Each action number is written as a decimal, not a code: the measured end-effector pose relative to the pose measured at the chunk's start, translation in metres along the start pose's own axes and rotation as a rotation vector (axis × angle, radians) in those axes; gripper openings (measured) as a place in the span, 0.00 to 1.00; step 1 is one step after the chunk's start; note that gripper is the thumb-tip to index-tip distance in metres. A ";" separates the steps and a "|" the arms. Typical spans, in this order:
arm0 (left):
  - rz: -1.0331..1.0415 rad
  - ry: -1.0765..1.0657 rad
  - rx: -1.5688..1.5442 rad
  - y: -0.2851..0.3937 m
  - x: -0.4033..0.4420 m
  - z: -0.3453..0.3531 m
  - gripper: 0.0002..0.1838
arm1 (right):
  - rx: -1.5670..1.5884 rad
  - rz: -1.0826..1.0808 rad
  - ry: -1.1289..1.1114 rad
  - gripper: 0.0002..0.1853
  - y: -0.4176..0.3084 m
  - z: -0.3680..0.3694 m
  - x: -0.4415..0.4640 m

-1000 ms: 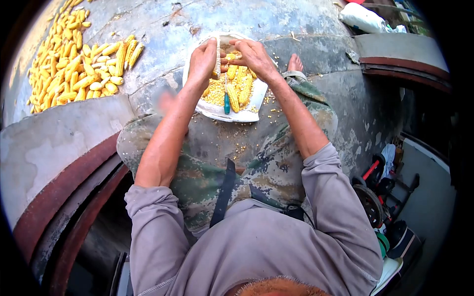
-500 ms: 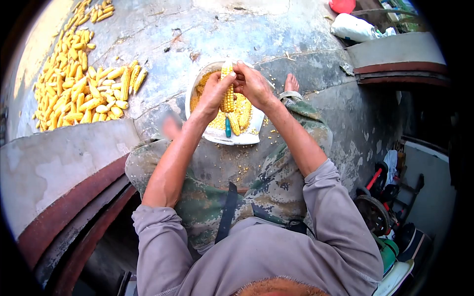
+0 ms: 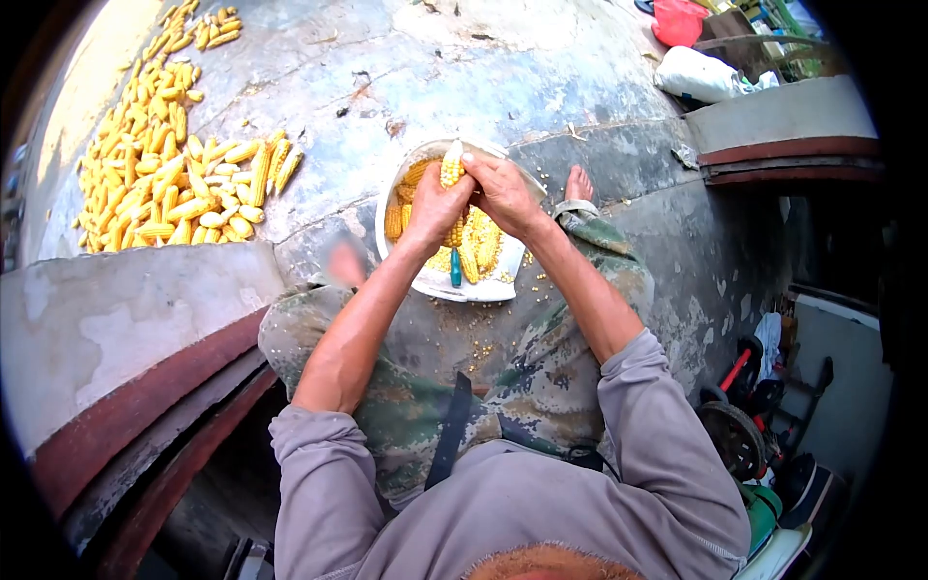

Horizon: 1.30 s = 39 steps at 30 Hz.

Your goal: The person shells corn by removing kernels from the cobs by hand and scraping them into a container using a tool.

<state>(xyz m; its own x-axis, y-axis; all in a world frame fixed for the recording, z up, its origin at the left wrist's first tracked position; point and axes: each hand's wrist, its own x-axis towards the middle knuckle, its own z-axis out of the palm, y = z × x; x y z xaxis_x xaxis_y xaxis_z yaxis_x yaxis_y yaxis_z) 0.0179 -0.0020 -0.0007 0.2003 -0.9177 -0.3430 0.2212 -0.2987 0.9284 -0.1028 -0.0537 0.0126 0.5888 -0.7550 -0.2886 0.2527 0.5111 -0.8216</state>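
Weathered and blotched, a grey floor [image 3: 483,82] carries a white basin [image 3: 488,290], with loose yellow kernels [image 3: 476,353] scattered on the ground along the basin's near side and to its right. Well to the left of the basin spreads a broad heap of corn ears [image 3: 159,184], a smaller cluster [image 3: 217,29] lying farther out, while a plump white sack [image 3: 698,73] and a red bag [image 3: 680,21] sit beyond the basin to its right.

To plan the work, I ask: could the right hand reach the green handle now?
Probably yes: the green handle lies uncovered near the right hand, though that hand is busy at the corn cob in the left hand.
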 end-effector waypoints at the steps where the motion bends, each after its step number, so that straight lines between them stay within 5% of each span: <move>1: 0.002 -0.005 -0.064 0.000 -0.001 0.000 0.12 | 0.001 -0.014 0.018 0.16 0.002 0.000 0.000; 5: -0.004 -0.038 0.008 0.005 -0.001 -0.002 0.15 | -0.189 -0.085 0.075 0.15 0.005 0.000 0.000; 8: -0.018 -0.120 -0.061 0.010 0.001 -0.002 0.16 | -0.018 -0.018 0.082 0.17 -0.006 0.002 -0.005; 10: -0.064 -0.103 -0.138 0.022 -0.004 0.001 0.17 | -0.345 -0.276 0.118 0.18 -0.003 0.004 -0.001; 12: -0.038 -0.069 -0.073 0.020 -0.004 0.002 0.17 | 0.016 0.017 0.140 0.18 -0.003 0.003 0.003; 17: 0.129 0.059 0.286 0.005 -0.001 -0.002 0.19 | -0.009 0.080 0.081 0.15 -0.004 0.006 0.002; 23: -0.013 0.042 0.276 0.003 -0.001 -0.007 0.25 | -0.001 0.088 0.022 0.16 -0.001 0.005 0.002; 25: 0.073 0.019 0.198 -0.002 0.001 -0.006 0.17 | 0.025 0.085 0.010 0.16 0.003 0.001 0.004; 29: 0.013 -0.078 0.180 0.000 0.001 -0.009 0.17 | 0.051 0.109 -0.040 0.15 0.002 -0.009 0.004; 31: -0.033 -0.218 -0.107 -0.003 0.005 -0.013 0.19 | 0.070 0.099 -0.047 0.15 0.007 -0.021 0.004; 39: 0.067 -0.034 0.208 0.002 -0.003 -0.003 0.29 | 0.094 0.047 -0.044 0.15 0.010 -0.021 0.009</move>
<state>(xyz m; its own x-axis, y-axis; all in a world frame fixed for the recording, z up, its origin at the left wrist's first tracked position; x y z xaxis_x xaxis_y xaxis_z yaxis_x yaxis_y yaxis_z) 0.0203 0.0006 0.0012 0.1751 -0.9446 -0.2775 0.0060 -0.2809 0.9597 -0.1112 -0.0639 -0.0086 0.6340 -0.7118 -0.3023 0.2935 0.5831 -0.7575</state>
